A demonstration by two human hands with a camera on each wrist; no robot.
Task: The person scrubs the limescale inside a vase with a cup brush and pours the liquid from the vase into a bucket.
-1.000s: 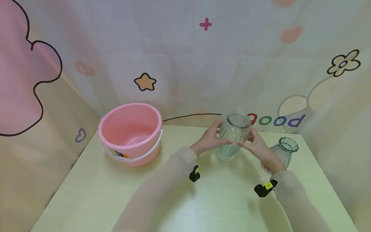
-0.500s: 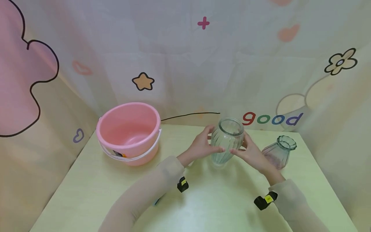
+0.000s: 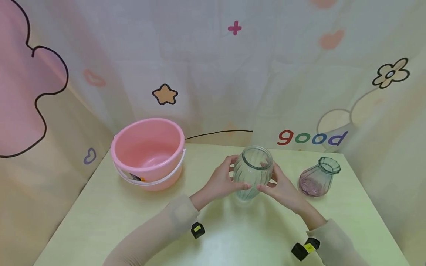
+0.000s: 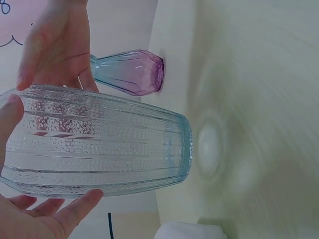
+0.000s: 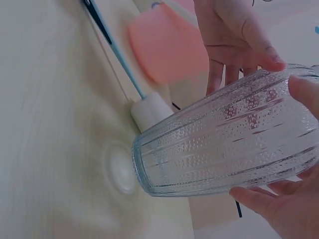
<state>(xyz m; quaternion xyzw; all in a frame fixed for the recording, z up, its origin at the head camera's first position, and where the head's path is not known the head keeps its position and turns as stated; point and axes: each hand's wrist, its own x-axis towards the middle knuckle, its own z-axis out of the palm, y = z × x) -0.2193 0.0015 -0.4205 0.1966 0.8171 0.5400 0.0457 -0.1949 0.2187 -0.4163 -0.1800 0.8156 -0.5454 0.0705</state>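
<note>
Between my two hands is a clear ribbed glass vase (image 3: 250, 181), mouth upward and slightly tilted. My left hand (image 3: 217, 181) holds its left side, thumb in front and fingers spread round behind. On the opposite side my right hand (image 3: 281, 188) grips it the same way. Both wrist views show a gap between the vase's base and the table (image 4: 259, 99), so it is lifted a little. To the right stands a smaller faceted glass vase (image 3: 317, 179), bluish at its ruffled neck and pink-purple below.
A pink bucket (image 3: 119, 157) with a white handle stands at the left rear. In the right wrist view a brush with a blue handle (image 5: 122, 62) and white head (image 5: 151, 112) lies on the table; my left arm hides it from the head view. A printed curtain (image 3: 206, 74) hangs behind.
Both hands have brought the clear vase leftward and nearer to me. The smaller vase, partly hidden by my right arm before, now shows fully. The bucket stays put.
</note>
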